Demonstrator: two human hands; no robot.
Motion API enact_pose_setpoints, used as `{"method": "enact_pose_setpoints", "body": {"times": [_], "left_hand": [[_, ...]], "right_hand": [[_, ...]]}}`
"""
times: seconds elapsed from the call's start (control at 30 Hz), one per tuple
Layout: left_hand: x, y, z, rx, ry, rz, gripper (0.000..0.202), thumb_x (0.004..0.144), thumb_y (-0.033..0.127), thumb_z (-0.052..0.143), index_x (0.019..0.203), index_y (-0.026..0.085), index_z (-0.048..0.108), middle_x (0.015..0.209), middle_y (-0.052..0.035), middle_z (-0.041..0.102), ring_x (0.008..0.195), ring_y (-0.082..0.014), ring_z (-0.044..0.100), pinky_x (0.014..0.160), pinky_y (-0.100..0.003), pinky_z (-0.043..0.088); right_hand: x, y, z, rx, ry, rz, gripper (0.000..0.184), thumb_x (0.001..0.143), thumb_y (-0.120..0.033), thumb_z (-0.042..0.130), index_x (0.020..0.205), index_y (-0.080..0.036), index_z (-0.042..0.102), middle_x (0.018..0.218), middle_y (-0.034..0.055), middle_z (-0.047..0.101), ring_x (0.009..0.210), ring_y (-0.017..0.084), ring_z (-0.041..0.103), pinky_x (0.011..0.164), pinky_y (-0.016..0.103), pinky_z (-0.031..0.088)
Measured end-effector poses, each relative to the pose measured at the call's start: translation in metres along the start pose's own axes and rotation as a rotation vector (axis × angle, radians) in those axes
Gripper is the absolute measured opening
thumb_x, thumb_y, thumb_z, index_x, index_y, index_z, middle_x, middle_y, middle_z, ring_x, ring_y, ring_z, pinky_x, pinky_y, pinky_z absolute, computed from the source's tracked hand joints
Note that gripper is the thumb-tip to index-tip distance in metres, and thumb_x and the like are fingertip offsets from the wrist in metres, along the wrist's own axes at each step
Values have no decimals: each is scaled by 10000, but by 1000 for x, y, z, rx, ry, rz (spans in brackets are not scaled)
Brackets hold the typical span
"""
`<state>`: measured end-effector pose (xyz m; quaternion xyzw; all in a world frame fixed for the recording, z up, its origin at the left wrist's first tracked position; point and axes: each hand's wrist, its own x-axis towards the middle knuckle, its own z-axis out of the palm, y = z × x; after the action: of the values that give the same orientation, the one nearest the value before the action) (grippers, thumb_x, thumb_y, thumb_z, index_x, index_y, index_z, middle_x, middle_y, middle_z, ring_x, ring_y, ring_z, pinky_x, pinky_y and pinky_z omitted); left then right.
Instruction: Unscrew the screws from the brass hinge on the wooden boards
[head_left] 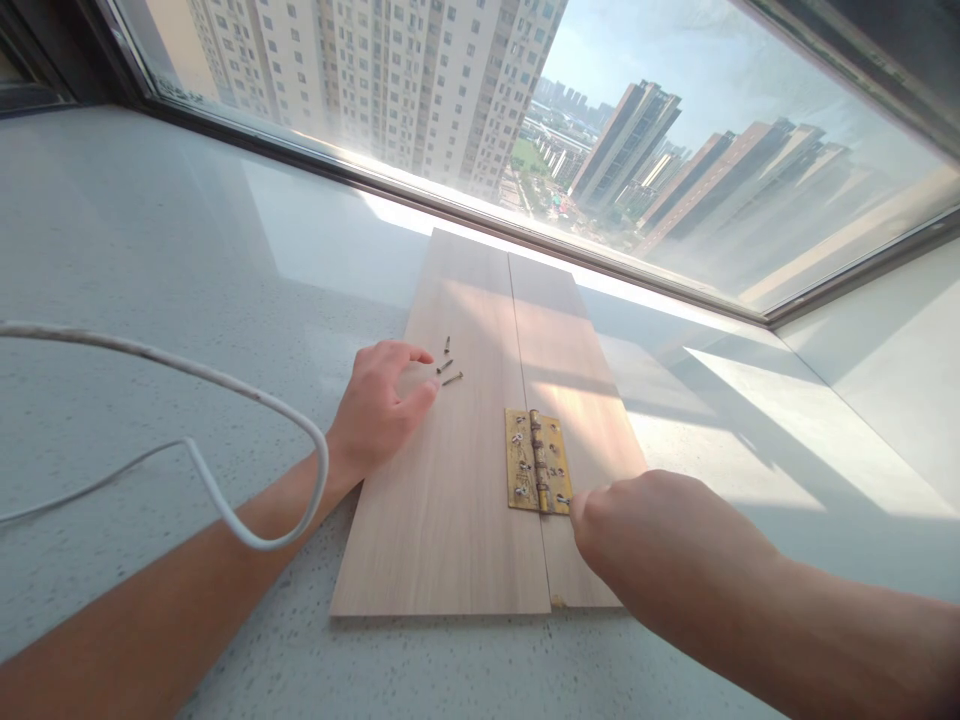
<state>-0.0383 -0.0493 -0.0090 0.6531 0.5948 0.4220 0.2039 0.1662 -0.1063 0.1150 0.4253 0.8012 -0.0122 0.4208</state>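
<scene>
A worn brass-coloured hinge (538, 462) lies unfolded across the seam between two pale wooden boards. Screws sit in several of its holes. At its lower right corner, my right hand (637, 530) is closed, with the fingertips at a small screw (563, 499); most of the fingers are hidden behind the hand. Over the left edge of the larger board (450, 540), my left hand (386, 395) is open, thumb and index finger apart. Just beyond its fingertips lie three loose screws (451, 379). The narrower board (574, 340) is on the right.
The boards rest on a speckled white sill (255, 640). A white cable (217, 380) loops in from the left, in front of my left forearm. Along the far side runs a dark window frame (465, 215), with tall buildings outside. The narrower board's near corner is chipped.
</scene>
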Motion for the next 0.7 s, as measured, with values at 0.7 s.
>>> {"method": "enact_pose_setpoints", "body": {"times": [0.7], "left_hand": [[-5, 4, 2, 6, 117, 74, 163, 817, 262, 512, 928, 195, 611, 1022, -50, 623, 1038, -233, 520, 949, -375, 399]], "right_hand": [[14, 18, -10, 201, -14, 240, 175, 722, -126, 508, 595, -187, 612, 595, 50, 576, 521, 204, 580, 424, 276, 328]]}}
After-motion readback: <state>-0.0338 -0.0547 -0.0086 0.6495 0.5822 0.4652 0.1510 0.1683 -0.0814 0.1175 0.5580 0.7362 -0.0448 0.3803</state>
